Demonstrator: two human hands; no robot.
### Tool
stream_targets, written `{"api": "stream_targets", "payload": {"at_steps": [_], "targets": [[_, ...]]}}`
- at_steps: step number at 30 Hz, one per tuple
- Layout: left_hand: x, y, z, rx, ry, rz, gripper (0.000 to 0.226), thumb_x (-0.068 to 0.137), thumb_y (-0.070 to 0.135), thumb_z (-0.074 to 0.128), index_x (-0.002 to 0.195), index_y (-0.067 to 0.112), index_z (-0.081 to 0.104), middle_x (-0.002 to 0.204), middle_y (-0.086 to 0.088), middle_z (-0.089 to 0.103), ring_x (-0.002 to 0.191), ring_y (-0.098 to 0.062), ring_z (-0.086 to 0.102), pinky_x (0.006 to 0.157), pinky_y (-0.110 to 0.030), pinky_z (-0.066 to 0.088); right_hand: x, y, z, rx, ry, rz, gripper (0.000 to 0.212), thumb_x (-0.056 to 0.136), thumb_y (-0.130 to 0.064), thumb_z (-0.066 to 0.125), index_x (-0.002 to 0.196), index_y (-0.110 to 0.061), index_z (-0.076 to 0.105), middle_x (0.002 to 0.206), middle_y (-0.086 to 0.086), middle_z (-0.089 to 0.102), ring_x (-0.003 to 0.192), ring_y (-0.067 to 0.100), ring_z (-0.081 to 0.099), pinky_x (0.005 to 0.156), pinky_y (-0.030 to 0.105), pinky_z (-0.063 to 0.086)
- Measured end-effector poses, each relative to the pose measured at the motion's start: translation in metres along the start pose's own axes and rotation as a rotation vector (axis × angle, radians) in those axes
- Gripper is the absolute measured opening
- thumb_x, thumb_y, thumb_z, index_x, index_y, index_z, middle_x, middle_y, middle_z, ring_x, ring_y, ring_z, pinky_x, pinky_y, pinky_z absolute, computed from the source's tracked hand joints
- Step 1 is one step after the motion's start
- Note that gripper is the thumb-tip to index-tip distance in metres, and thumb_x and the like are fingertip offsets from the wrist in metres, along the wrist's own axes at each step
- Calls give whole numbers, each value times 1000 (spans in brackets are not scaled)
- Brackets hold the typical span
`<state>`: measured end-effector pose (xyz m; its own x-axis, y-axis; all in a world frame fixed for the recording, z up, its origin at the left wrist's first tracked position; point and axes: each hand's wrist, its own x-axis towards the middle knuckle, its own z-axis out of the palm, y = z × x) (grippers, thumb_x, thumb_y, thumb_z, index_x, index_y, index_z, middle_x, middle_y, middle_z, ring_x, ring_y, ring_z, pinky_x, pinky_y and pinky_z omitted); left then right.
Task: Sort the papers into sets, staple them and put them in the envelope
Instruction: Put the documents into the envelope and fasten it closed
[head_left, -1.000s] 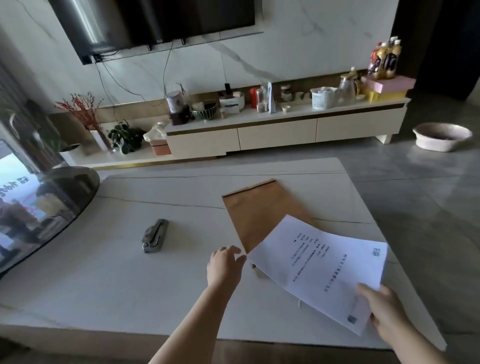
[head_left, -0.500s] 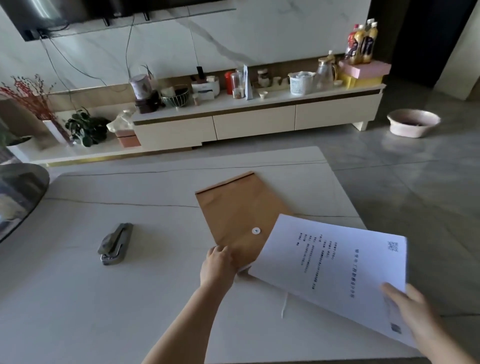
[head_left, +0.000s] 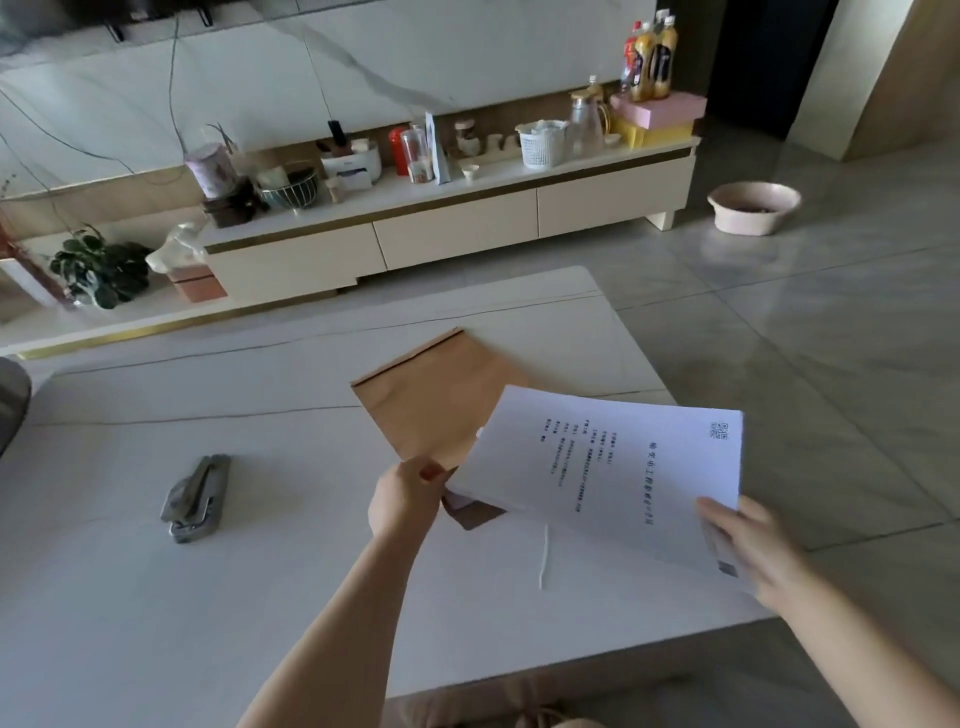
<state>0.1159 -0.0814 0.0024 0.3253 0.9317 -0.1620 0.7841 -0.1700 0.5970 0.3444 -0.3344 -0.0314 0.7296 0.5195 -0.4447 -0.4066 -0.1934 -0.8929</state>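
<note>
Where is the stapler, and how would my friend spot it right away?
Find the big white table in the middle of the room. On its left part, away from the brown envelope and the white papers that the hands hold, lies the stapler by itself. It is the only small grey metal thing on the table.

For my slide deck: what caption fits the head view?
Left hand grips envelope mouth; right hand brings papers toward it.
</note>
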Motion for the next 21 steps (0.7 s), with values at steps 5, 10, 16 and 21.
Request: {"api": "stream_targets", "payload": {"at_steps": [5,10,16,21], "targets": [[1,18,-10,-75,-4,-55,8,83,30,60,83,26,67,81,4,67,73,-16,60,54,-22,38,-16,-13,-15,-68,-139,56,17,93,-4,53,106,1,63,91,13,74,73,25,71,68,35,55],[-2,25,-17,-84,41,-79,7,84,31,60,83,29,67,85,4,67,77,-17,60,57,-22,38,-29,-21,-36,-164,-186,66,19,91,-4,56,106,3,65,97,18,73,81,31,72,75,38,53],[-9,27,-16,-64,60,-65,9,85,28,58,80,29,66,84,3,67,73,-17,59,52,-21,37,-28,-21,-39,-47,-32,69,19,93,0,52,108,7,61,93,22,70,72,30,66,69,35,51],[-21,29,-12,35,37,-22,9,83,28,56,80,29,65,80,4,65,73,-17,60,53,-21,39,-26,-15,-1,77,100,-28,18,95,5,45,108,0,56,100,18,61,70,18,62,73,29,51]]}}
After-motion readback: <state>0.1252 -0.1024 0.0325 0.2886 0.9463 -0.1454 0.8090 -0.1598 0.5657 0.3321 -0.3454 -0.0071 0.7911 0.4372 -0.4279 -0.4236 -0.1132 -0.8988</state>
